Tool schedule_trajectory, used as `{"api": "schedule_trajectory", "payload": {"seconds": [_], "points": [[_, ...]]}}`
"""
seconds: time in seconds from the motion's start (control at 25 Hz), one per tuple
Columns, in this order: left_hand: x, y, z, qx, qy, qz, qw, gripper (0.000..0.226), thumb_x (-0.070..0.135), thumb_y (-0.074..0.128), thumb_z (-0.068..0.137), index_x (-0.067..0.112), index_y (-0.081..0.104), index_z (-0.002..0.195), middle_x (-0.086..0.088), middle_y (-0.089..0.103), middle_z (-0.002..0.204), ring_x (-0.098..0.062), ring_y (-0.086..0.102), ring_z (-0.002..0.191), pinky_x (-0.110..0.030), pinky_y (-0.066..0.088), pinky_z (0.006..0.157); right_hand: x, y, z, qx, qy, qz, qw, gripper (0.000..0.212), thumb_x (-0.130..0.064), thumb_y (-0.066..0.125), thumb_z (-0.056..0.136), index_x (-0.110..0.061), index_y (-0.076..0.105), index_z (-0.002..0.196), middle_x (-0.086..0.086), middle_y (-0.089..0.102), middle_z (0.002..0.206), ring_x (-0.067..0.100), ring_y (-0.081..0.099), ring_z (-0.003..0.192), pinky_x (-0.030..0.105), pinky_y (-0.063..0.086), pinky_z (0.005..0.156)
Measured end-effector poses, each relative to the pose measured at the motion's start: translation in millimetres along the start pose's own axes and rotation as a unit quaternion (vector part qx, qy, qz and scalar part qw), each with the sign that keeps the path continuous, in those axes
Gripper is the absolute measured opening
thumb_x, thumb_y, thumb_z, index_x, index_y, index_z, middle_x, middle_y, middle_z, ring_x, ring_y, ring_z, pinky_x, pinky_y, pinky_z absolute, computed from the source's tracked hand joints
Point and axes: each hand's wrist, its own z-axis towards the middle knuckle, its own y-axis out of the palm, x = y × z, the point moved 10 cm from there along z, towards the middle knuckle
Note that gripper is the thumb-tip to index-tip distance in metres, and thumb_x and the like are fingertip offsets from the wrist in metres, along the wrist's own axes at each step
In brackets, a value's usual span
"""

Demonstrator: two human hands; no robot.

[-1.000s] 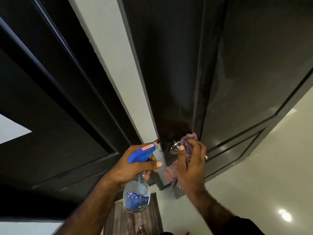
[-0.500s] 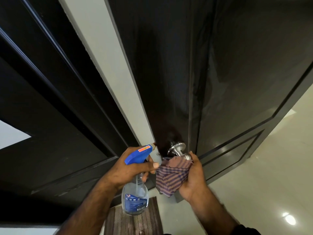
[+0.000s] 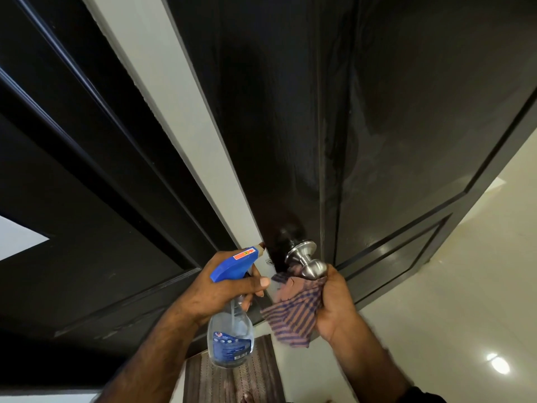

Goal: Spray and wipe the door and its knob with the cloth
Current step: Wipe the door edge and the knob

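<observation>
Dark panelled door, streaked and glossy; steel knob at mid-edge. Striped cloth just under knob, bunched in right hand, fingers curled round it. Spray bottle, blue trigger head, gripped in left hand, nozzle toward door edge. Patterned mat on floor below.

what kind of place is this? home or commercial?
Likely a home, at an interior doorway: a dark panelled door with a round metal knob, glossy tiled floor, and a small woven mat by the threshold.
</observation>
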Motion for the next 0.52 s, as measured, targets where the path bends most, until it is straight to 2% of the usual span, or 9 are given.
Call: {"api": "schedule_trajectory", "payload": {"seconds": [0.12, 0.2, 0.24, 0.32, 0.44, 0.52], "points": [[-1, 0, 2, 0.004, -0.001, 0.0, 1.0, 0.048, 0.045, 0.085, 0.084, 0.0, 0.07, 0.086, -0.03, 0.061, 0.068, -0.037, 0.06, 0.059, -0.046, 0.057, 0.068, -39, -4, -8, 0.078, -0.157, -0.113, 0.978, 0.026, -0.037, 0.058, 0.11, -0.017, 0.069, 0.121, 0.016, 0.08, 0.109, 0.03, 0.08, 0.091, 0.044, 0.064, 0.078], [-2, 0, 2, 0.005, -0.004, -0.003, 1.0, 0.05, 0.046, 0.085, 0.084, -0.001, 0.07, 0.087, -0.033, 0.061, 0.07, -0.037, 0.06, 0.06, -0.044, 0.058, 0.069, -56, 12, -23, 0.069, -0.299, -0.226, 0.924, 0.024, -0.04, 0.052, 0.112, -0.026, 0.066, 0.126, 0.006, 0.073, 0.121, 0.02, 0.077, 0.095, 0.03, 0.065, 0.072], [-2, 0, 1, 0.005, -0.004, -0.004, 1.0, 0.049, 0.046, 0.085, 0.084, 0.0, 0.07, 0.087, -0.034, 0.061, 0.07, -0.037, 0.06, 0.06, -0.043, 0.058, 0.069, -60, 21, -33, 0.064, -0.378, -0.3, 0.874, 0.029, -0.044, 0.049, 0.111, -0.029, 0.063, 0.131, 0.0, 0.065, 0.128, 0.017, 0.073, 0.1, 0.023, 0.064, 0.07], [-1, 1, 1, 0.003, 0.0, -0.004, 1.0, 0.047, 0.045, 0.085, 0.085, 0.0, 0.071, 0.087, -0.034, 0.061, 0.07, -0.036, 0.061, 0.06, -0.044, 0.058, 0.069, -63, 34, -49, 0.067, -0.503, -0.449, 0.735, 0.045, -0.053, 0.046, 0.109, -0.026, 0.061, 0.142, -0.004, 0.048, 0.136, 0.016, 0.066, 0.109, 0.019, 0.064, 0.074], [0, 0, 2, 0.005, 0.004, -0.004, 1.0, 0.047, 0.045, 0.086, 0.084, 0.0, 0.071, 0.087, -0.035, 0.061, 0.071, -0.037, 0.061, 0.06, -0.045, 0.057, 0.07, -59, 49, -59, 0.064, -0.608, -0.63, 0.478, 0.04, -0.051, 0.05, 0.105, -0.03, 0.064, 0.137, 0.007, 0.046, 0.14, 0.021, 0.053, 0.122, 0.03, 0.059, 0.089], [1, 1, 1, 0.01, 0.0, -0.008, 1.0, 0.053, 0.05, 0.087, 0.08, 0.0, 0.071, 0.086, -0.034, 0.062, 0.071, -0.037, 0.06, 0.061, -0.046, 0.056, 0.071, -56, 58, -63, 0.03, -0.635, -0.691, 0.345, 0.037, -0.05, 0.054, 0.101, -0.034, 0.063, 0.133, 0.01, 0.053, 0.139, 0.026, 0.048, 0.127, 0.041, 0.057, 0.095]]}}
